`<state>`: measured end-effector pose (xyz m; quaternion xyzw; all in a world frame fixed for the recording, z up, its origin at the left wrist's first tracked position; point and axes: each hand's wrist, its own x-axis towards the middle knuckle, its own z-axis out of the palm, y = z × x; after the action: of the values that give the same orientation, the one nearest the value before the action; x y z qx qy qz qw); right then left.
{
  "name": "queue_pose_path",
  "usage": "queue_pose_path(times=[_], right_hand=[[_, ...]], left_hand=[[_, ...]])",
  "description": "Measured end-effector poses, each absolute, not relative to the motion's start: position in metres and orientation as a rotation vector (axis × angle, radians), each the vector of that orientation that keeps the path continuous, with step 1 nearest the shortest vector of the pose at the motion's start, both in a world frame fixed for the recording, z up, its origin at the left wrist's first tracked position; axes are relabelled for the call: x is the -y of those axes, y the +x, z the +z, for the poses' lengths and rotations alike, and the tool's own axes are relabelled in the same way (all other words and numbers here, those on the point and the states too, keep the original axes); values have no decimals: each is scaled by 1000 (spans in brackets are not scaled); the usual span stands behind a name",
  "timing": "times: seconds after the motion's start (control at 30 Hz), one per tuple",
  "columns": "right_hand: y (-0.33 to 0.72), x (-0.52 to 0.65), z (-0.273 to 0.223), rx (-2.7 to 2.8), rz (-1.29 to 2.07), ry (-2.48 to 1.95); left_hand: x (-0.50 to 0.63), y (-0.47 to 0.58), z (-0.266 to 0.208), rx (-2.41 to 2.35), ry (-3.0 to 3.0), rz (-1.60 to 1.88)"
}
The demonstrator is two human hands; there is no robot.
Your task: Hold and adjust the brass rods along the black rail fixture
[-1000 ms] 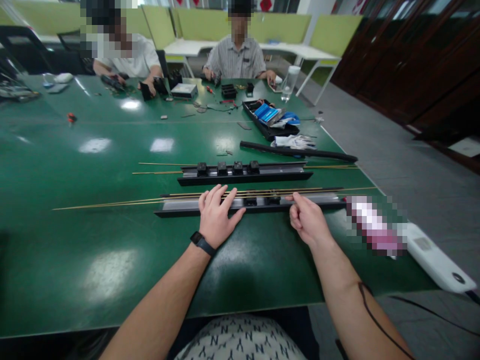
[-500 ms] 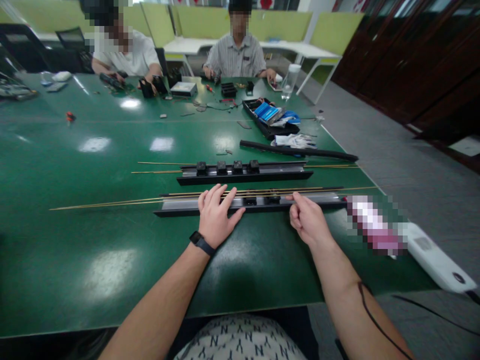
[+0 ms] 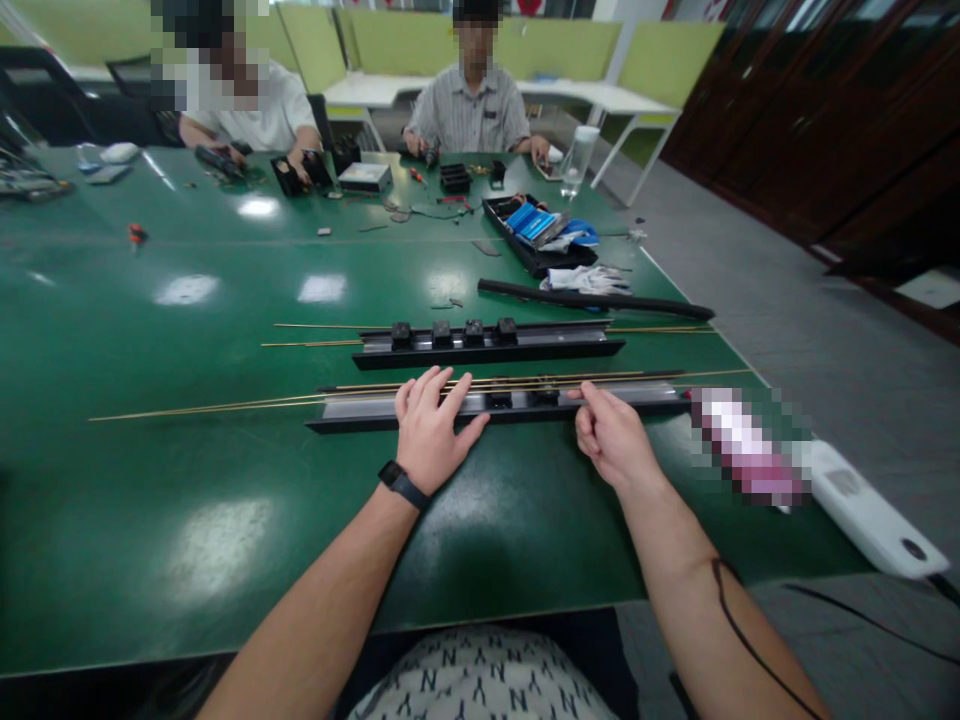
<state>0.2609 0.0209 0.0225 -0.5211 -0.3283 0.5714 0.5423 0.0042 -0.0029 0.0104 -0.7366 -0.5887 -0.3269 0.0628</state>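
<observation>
A long black channel rail [image 3: 360,410] with a silvery inside lies across the table before me. Thin brass-coloured rods [image 3: 202,410] run lengthwise over it and stick out well past its left end. My left hand [image 3: 433,420] rests over the rail and rods, palm down with fingers spread. Further right, my right hand [image 3: 611,430] has its fingers curled, thumb and index finger pinched at the rods; exactly how many it grips is hidden. Black blocks [image 3: 544,392] sit in the channel between my hands.
Behind lies a second black rail [image 3: 487,355] with several black blocks and rods. Beyond are a black strip [image 3: 600,300], white gloves [image 3: 581,280] and a black tray [image 3: 517,245] holding blue items. A white device [image 3: 874,510] lies at right. Two people work across the table.
The brass rods have slid slightly to the left along the rail, their left tips reaching further out. My hands have stayed nearly in place.
</observation>
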Motion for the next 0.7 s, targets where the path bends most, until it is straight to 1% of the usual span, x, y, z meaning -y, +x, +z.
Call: queue_pose_path(times=[0.23, 0.57, 0.7], right_hand=[[264, -22, 23, 743, 1315, -1232], [261, -20, 23, 790, 1353, -1228], [265, -23, 23, 735, 1308, -1238]], left_hand=[[3, 4, 11, 1789, -2238, -1005], [3, 4, 10, 1778, -2241, -996], [3, 3, 10, 1769, -2241, -993]])
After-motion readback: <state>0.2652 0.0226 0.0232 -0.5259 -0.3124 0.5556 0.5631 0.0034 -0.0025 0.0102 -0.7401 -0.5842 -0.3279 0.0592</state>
